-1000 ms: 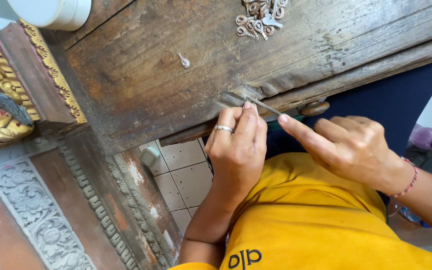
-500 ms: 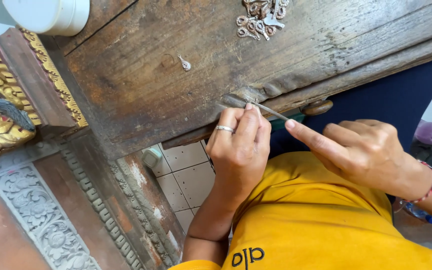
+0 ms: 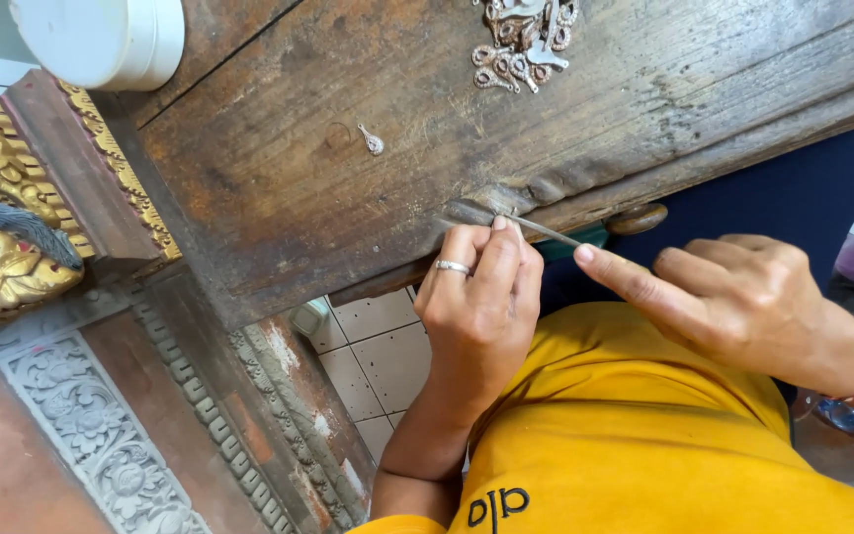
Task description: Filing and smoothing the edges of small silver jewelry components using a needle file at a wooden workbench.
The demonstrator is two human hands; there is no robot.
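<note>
White lidded tub (image 3: 101, 38) shut, contents unseen, on worn wooden bench (image 3: 279, 188).

A worn, dark wooden table (image 3: 328, 188) with scratched, weathered planks fills the upper middle of the frame, its chipped edge running from lower left to upper right. A cluster of small silver filigree pieces (image 3: 524, 44) lies at the top centre, one small silver piece (image 3: 372, 140) lies alone left of centre, and a white round container (image 3: 101, 40) sits at the upper left.
</note>
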